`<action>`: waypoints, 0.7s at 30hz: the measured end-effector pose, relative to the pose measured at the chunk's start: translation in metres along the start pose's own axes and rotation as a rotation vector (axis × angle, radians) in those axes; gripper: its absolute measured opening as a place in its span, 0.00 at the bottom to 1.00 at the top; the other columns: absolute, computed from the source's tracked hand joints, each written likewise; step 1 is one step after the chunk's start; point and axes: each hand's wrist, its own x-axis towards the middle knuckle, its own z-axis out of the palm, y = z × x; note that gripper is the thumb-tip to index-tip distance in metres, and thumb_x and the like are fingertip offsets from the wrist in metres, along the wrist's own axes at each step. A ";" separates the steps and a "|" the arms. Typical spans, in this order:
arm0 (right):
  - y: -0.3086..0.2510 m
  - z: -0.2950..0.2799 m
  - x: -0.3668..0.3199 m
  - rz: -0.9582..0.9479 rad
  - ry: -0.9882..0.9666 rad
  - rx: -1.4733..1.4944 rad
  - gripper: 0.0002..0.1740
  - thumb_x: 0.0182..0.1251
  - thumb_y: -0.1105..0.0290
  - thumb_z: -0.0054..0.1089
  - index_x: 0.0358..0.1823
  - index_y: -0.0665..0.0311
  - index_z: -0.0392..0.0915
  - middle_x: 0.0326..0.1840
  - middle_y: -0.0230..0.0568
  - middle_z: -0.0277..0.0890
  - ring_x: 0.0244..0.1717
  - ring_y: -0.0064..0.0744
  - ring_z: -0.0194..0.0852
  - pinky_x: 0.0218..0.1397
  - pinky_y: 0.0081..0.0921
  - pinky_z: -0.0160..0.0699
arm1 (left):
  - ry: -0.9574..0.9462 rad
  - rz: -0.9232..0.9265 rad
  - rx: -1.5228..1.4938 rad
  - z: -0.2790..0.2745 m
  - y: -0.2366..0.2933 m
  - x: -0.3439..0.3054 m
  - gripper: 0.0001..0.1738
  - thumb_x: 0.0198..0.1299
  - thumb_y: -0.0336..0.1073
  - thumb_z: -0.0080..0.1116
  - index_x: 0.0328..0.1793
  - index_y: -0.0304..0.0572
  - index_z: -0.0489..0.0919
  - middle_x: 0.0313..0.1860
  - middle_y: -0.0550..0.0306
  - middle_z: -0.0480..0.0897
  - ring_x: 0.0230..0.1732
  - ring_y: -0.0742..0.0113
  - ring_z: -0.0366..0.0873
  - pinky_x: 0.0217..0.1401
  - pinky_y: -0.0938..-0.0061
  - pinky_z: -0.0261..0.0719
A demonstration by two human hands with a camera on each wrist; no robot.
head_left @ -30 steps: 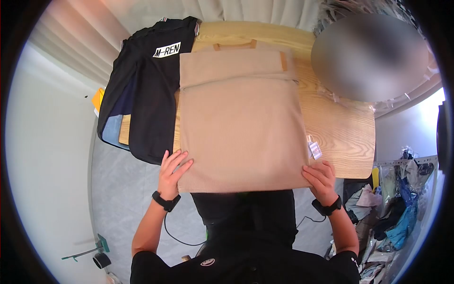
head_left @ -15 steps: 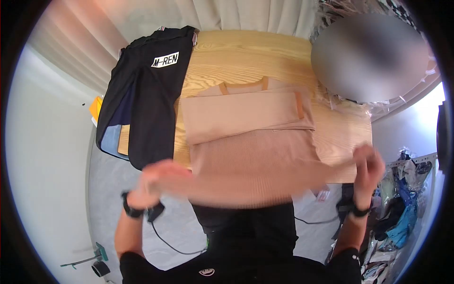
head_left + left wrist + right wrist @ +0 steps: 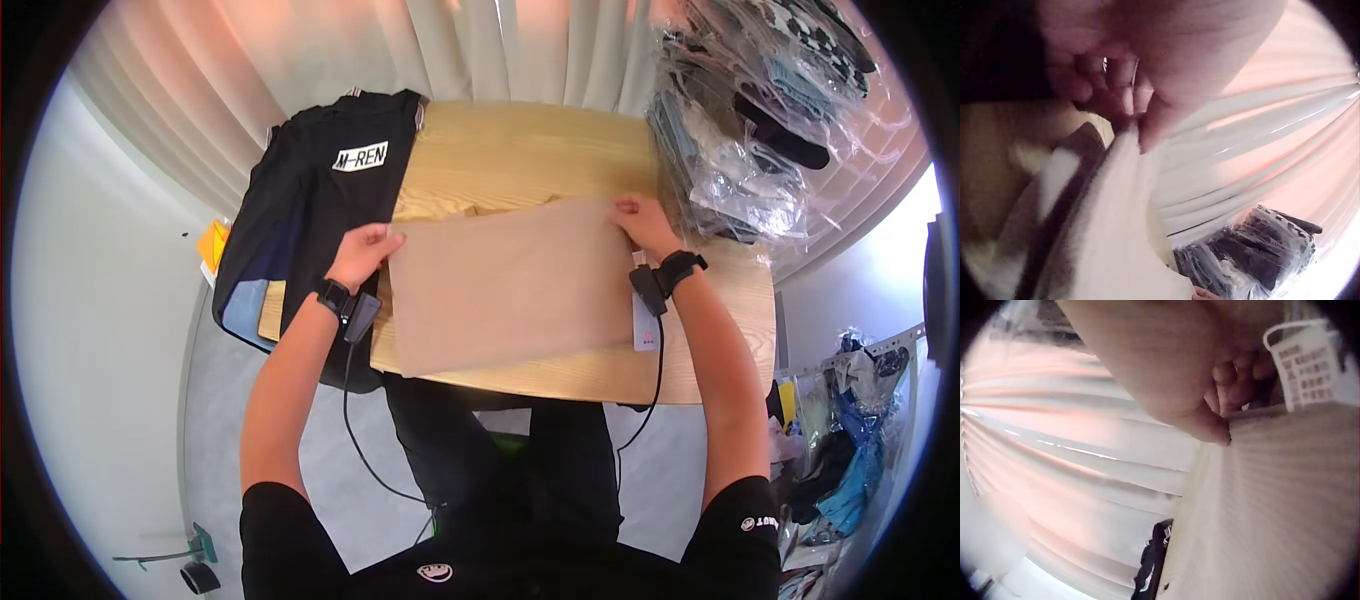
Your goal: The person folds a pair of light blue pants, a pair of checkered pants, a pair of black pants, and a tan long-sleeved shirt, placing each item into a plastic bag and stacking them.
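A beige ribbed sweater (image 3: 510, 290) lies folded up over itself on the wooden table, with a sliver of its brown collar trim showing past the upper edge. My left hand (image 3: 362, 255) pinches the upper left corner of the folded part; the left wrist view has thumb and fingers closed on the cloth (image 3: 1116, 219). At the opposite corner my right hand (image 3: 645, 225) pinches the edge, and the ribbed knit (image 3: 1272, 500) fans out from those fingers in the right wrist view. A white hang tag (image 3: 1307, 369) dangles near the right hand.
Black trousers (image 3: 330, 230) with a white "M-REN" patch lie over the table's left side. Clothes in clear plastic bags (image 3: 740, 140) are piled at the back right. Pale curtains (image 3: 400, 60) hang behind the wooden table (image 3: 530, 150). More bagged clothes (image 3: 845, 450) hang at right.
Both hands lifted the sweater's bottom edge from the table front and carried it up and away from me to the collar. The sweater now lies folded shorter, its sleeves covered.
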 end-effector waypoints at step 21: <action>0.003 -0.047 -0.129 -0.099 0.056 -0.265 0.26 0.55 0.64 0.67 0.52 0.69 0.69 0.35 0.38 0.75 0.35 0.25 0.73 0.37 0.22 0.74 | 0.115 -0.019 -0.070 -0.002 -0.021 0.024 0.19 0.56 0.39 0.66 0.50 0.35 0.78 0.30 0.66 0.80 0.26 0.84 0.72 0.22 0.90 0.64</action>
